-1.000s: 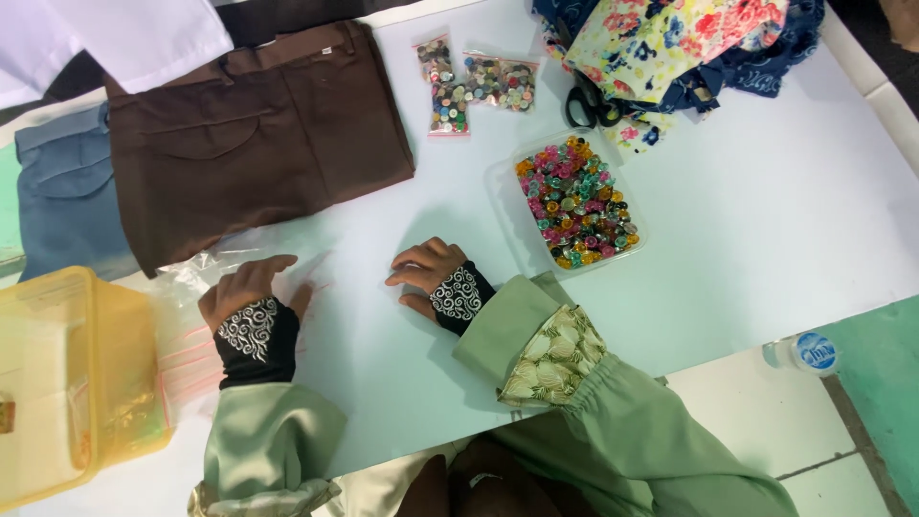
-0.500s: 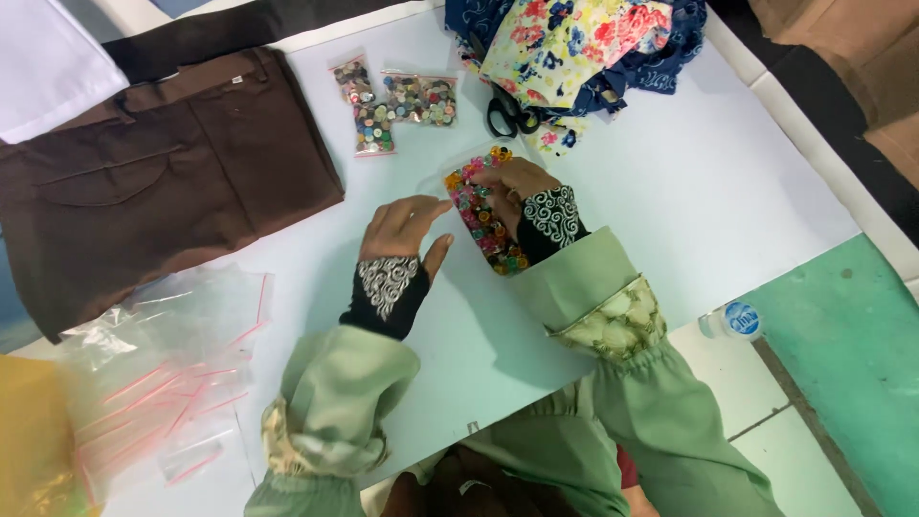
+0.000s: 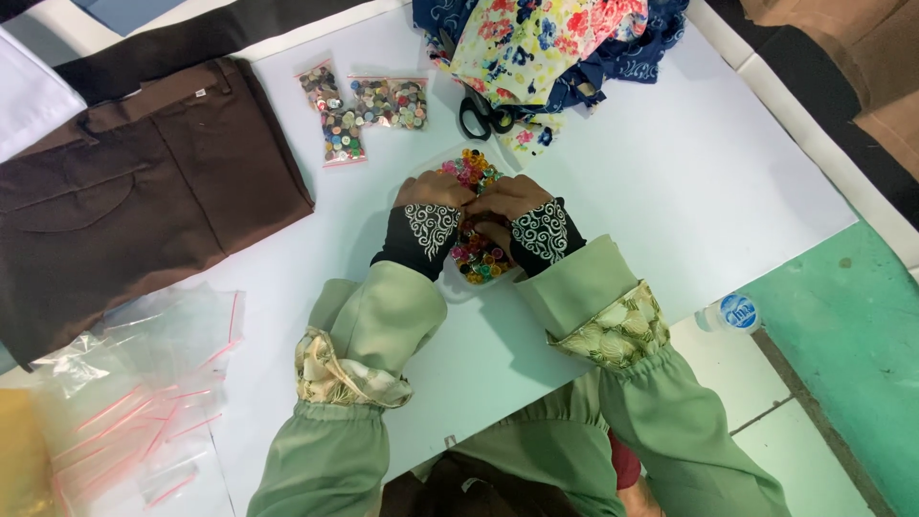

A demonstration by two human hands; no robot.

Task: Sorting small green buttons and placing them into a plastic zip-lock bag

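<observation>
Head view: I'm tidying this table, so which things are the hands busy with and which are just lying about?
In hand:
left hand and right hand, both over the clear box of coloured buttons.

Lying about:
two button bags
black scissors
floral fabric
brown trousers
empty zip bags

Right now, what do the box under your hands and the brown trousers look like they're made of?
The box looks like clear, glossy plastic: the colourful buttons show through its wall, though both hands, left and right, cover most of it. The brown trousers look like matte woven cloth, with stitched seams and soft folds; the exact fibre can't be told.
</observation>
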